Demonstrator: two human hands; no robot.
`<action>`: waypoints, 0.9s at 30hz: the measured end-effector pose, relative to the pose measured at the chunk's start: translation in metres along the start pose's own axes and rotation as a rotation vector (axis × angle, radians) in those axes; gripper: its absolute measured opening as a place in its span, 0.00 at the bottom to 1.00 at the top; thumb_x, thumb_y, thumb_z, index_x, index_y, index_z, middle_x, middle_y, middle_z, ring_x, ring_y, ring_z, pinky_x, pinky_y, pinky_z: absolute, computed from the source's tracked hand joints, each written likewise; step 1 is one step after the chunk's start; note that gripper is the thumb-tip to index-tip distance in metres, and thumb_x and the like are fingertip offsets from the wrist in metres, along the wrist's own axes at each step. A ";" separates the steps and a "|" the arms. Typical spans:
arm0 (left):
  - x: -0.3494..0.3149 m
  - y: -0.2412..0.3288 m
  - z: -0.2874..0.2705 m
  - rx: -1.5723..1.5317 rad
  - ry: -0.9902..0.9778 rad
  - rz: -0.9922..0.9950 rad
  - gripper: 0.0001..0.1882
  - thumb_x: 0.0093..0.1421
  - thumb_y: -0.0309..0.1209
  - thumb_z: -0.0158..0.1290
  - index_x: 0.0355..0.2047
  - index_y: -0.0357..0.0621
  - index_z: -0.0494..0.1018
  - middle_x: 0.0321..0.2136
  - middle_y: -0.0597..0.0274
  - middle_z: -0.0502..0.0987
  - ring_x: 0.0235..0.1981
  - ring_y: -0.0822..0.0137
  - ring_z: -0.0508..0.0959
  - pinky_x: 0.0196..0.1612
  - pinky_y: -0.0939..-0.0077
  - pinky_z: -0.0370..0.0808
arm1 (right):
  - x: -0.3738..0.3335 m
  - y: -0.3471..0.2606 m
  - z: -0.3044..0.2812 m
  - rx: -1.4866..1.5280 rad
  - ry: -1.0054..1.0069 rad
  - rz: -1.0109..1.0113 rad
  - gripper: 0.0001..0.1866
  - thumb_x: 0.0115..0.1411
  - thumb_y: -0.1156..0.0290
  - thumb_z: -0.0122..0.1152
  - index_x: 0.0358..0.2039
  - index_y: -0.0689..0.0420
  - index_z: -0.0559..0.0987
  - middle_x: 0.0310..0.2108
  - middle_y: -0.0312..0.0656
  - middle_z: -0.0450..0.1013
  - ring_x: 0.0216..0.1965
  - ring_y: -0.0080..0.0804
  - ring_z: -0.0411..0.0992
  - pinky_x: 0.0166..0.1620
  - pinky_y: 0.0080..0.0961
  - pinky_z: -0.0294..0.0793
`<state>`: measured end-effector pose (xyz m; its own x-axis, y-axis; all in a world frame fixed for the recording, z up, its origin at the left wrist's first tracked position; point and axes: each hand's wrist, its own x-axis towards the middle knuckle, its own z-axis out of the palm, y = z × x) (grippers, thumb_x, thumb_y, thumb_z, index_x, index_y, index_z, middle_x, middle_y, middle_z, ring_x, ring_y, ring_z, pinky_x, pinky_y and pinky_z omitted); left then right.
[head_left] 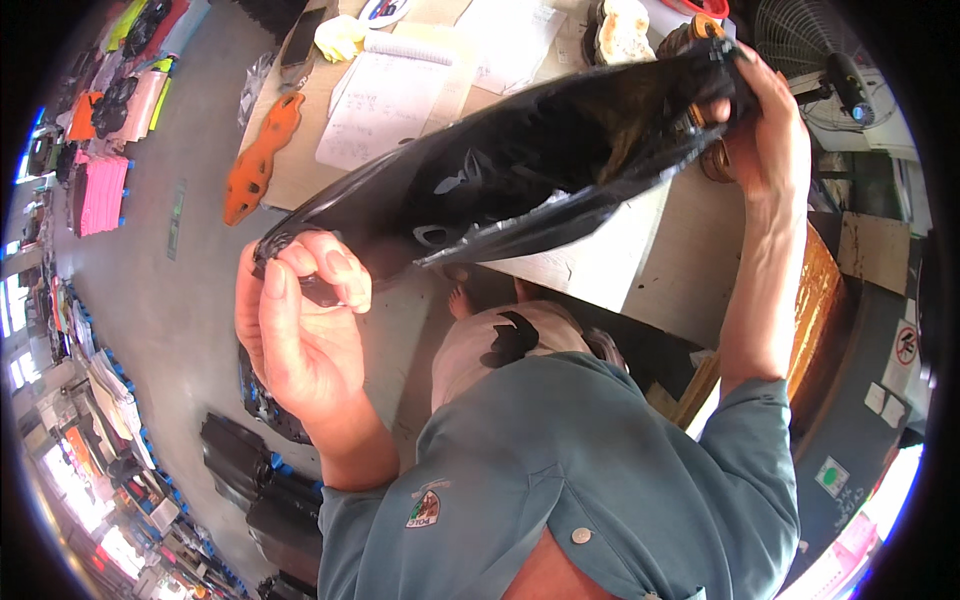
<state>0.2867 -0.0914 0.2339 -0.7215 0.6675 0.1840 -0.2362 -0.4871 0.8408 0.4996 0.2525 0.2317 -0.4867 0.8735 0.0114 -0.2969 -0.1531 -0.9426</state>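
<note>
A shiny black plastic sheet or bag point(530, 165) is stretched between my hands, slanting up to the right over the table. My left hand point(312, 335) has its fingers curled around the lower-left end, which is bunched up. At the upper right, my right hand point(772, 135) grips the other end, gathered between thumb and fingers. The plastic sags in creases, and a fold hangs along its lower edge. Part of the table and some round brownish items point(717, 160) behind the right end are hidden by it.
On the wooden table point(690, 250) lie a spiral notepad point(385, 110), loose papers point(510, 40), an orange wavy piece point(262, 165), a yellow crumpled item point(342, 38) and a dark phone-like object point(303, 42). A fan point(850, 95) stands right. Pink stacks point(102, 193) and black pieces point(238, 455) lie left.
</note>
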 end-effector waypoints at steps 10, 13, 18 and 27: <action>-0.009 0.017 0.048 -0.056 -0.162 0.151 0.16 0.77 0.36 0.39 0.33 0.41 0.66 0.31 0.57 0.69 0.32 0.67 0.65 0.34 0.73 0.64 | 0.046 -0.050 0.111 -0.114 0.067 -0.245 0.07 0.69 0.73 0.54 0.37 0.59 0.79 0.22 0.32 0.70 0.19 0.19 0.61 0.22 0.20 0.62; -0.020 0.016 0.057 -0.093 -0.229 0.069 0.12 0.75 0.35 0.42 0.35 0.41 0.65 0.29 0.57 0.70 0.29 0.65 0.66 0.31 0.71 0.67 | 0.051 -0.062 0.110 -0.162 0.076 -0.285 0.10 0.70 0.73 0.51 0.42 0.61 0.81 0.23 0.33 0.72 0.19 0.18 0.62 0.23 0.19 0.65; -0.017 -0.033 0.054 0.149 -0.164 0.008 0.08 0.72 0.27 0.40 0.42 0.36 0.68 0.34 0.49 0.74 0.33 0.59 0.72 0.39 0.60 0.73 | 0.080 -0.021 0.092 -0.407 -0.022 -0.080 0.08 0.68 0.73 0.58 0.43 0.60 0.83 0.30 0.35 0.76 0.28 0.23 0.71 0.31 0.22 0.71; -0.019 -0.056 0.025 0.151 -0.117 0.051 0.17 0.75 0.30 0.41 0.53 0.30 0.73 0.40 0.48 0.79 0.45 0.53 0.78 0.58 0.53 0.73 | 0.066 0.000 0.035 -0.196 -0.349 0.123 0.16 0.63 0.85 0.59 0.52 0.62 0.78 0.43 0.41 0.81 0.43 0.29 0.80 0.50 0.24 0.81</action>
<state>0.3299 -0.0631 0.1957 -0.6471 0.7094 0.2793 -0.0945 -0.4381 0.8939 0.4383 0.2938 0.2439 -0.7681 0.6398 -0.0244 -0.0735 -0.1260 -0.9893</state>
